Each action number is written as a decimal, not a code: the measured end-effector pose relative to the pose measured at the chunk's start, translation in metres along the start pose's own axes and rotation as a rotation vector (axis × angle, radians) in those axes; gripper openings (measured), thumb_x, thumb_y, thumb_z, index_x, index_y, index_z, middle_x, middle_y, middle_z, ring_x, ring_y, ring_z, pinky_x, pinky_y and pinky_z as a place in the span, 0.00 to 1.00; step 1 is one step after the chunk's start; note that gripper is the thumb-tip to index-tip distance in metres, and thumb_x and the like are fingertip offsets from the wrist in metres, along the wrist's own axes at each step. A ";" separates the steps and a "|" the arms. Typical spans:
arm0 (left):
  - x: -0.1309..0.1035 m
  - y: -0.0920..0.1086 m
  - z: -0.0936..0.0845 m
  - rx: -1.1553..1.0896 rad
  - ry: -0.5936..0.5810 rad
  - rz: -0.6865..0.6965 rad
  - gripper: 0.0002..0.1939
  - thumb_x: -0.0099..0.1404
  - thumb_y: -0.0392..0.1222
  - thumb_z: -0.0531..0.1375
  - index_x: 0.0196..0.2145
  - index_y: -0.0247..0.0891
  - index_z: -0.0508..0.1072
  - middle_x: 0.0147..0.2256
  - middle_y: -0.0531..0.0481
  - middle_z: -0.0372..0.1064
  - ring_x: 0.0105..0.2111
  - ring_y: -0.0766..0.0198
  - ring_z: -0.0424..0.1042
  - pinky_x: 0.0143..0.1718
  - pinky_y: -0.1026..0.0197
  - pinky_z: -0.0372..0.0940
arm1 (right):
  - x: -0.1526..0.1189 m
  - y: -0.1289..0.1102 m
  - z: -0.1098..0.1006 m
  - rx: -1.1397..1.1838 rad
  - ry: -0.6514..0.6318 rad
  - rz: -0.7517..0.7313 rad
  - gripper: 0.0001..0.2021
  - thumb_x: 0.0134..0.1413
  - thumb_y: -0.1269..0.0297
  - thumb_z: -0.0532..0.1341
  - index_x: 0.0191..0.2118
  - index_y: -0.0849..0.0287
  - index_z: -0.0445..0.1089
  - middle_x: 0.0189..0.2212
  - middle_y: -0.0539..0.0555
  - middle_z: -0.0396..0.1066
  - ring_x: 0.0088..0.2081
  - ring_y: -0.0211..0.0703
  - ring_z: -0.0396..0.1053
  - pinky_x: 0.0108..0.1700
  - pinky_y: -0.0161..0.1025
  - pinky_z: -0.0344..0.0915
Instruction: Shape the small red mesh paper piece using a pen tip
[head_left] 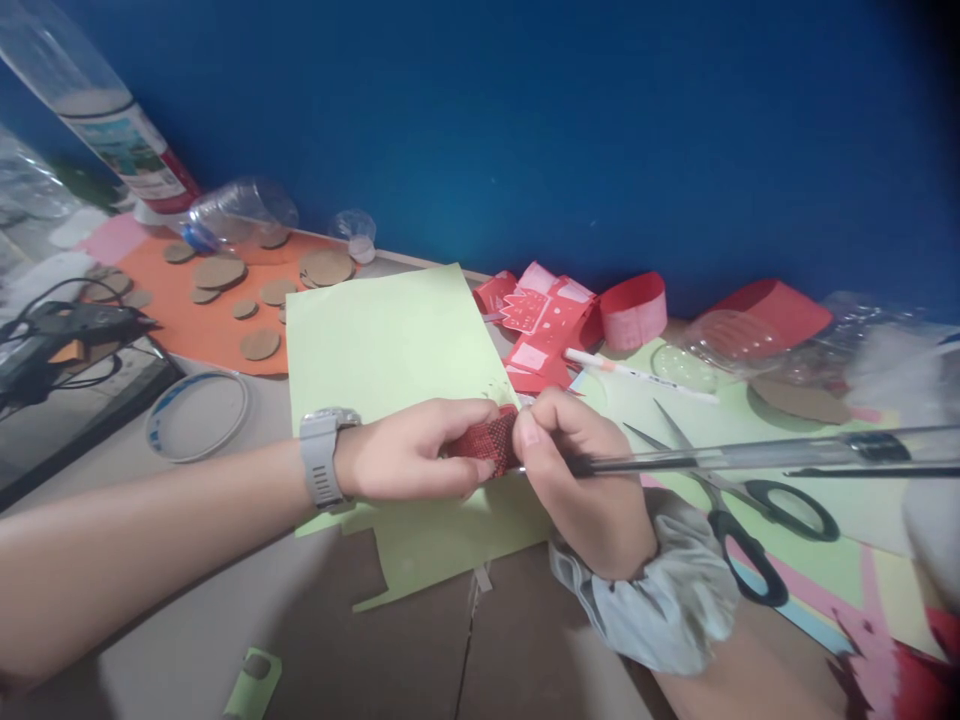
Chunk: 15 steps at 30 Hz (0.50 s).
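Pen (pixel 780 453) pinched in right hand (pixel 596 510), seemingly dotting red piece (pixel 491 440) gripped by left hand (pixel 409 447), nine o'clock; steadiness needed next

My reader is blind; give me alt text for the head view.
The left hand grips a dark red patterned piece, the right hand a pen, over pale green paper. Scissors lie to the right, cardboard discs on orange paper to the left.
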<state>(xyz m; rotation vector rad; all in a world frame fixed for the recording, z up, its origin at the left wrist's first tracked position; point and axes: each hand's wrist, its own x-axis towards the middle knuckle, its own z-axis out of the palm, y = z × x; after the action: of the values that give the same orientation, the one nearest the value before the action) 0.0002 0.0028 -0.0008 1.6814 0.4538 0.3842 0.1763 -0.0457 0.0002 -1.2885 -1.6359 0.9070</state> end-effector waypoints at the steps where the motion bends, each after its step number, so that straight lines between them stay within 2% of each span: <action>1: 0.000 0.000 0.000 -0.001 -0.001 0.000 0.03 0.64 0.32 0.55 0.33 0.36 0.63 0.28 0.54 0.63 0.26 0.68 0.62 0.28 0.66 0.60 | 0.000 0.000 0.000 -0.003 -0.004 0.001 0.12 0.54 0.70 0.52 0.21 0.55 0.54 0.17 0.45 0.53 0.20 0.34 0.52 0.22 0.34 0.51; 15: 0.000 0.001 -0.001 0.004 -0.006 -0.020 0.03 0.64 0.33 0.55 0.32 0.36 0.63 0.27 0.54 0.63 0.25 0.68 0.63 0.27 0.66 0.60 | 0.001 -0.002 -0.001 -0.013 0.015 0.005 0.11 0.54 0.69 0.52 0.21 0.56 0.54 0.17 0.45 0.53 0.20 0.34 0.52 0.22 0.34 0.51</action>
<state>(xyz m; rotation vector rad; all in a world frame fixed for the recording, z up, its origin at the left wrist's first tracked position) 0.0002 0.0036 0.0005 1.6802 0.4671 0.3636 0.1759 -0.0452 0.0025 -1.3054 -1.6301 0.8888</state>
